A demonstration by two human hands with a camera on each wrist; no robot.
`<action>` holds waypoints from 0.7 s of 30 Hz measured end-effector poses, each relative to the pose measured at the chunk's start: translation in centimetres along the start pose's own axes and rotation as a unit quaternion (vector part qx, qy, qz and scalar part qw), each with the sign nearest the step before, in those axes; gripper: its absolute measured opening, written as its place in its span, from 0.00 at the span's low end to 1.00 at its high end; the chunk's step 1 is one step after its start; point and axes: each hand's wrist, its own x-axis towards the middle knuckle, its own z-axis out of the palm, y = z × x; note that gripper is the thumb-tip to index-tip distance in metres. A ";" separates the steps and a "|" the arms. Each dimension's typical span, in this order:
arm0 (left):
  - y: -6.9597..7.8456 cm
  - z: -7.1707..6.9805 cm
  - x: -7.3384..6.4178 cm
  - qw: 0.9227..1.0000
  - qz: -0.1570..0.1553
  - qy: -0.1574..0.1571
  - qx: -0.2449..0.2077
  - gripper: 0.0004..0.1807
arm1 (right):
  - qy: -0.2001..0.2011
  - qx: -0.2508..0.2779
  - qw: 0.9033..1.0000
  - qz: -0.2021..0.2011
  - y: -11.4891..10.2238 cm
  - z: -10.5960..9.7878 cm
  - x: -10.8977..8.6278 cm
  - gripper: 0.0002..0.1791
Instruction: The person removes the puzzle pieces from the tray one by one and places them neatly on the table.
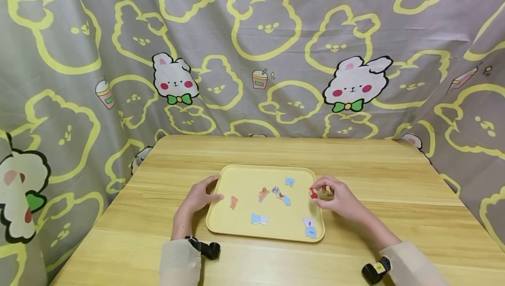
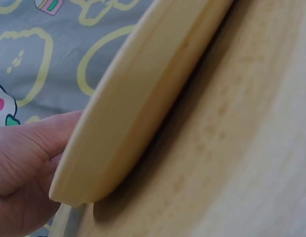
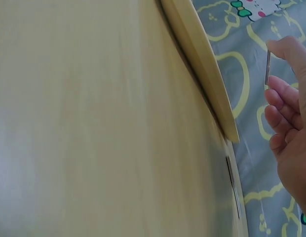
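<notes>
My left hand (image 1: pixel 201 194) grips the left rim of a yellow tray (image 1: pixel 240 175); in the left wrist view the thumb meets the tray's edge (image 2: pixel 113 98). Over the tray's right rim, my right hand (image 1: pixel 335 194) pinches a small red puzzle piece (image 1: pixel 313 193) between thumb and fingers. The right wrist view shows that thin piece (image 3: pixel 267 68) edge-on. On the tray lie an orange piece (image 1: pixel 234 202), another orange piece (image 1: pixel 263 194), a red-and-blue joined strip (image 1: pixel 286 199), a blue piece (image 1: pixel 289 182), a blue-and-lilac pair (image 1: pixel 259 219) and a second such pair (image 1: pixel 310 232).
The tray rests on a wooden table (image 1: pixel 138 229). Beyond the tray, a thin flat item (image 3: pixel 233 187) lies near the table edge in the right wrist view; its kind is unclear. A grey cartoon-print curtain (image 1: pixel 221 36) hangs behind the table and along its sides.
</notes>
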 end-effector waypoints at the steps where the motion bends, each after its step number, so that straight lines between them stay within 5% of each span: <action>1: 0.0 0.0 0.0 1.000 0.000 0.000 0.000 0.40 | 0.002 -0.002 1.000 0.002 0.1 -0.1 -0.1 0.16; 21: -0.2 0.1 0.0 1.000 0.002 0.001 0.002 0.40 | 0.049 -0.048 0.998 0.010 2.7 -3.3 -1.5 0.15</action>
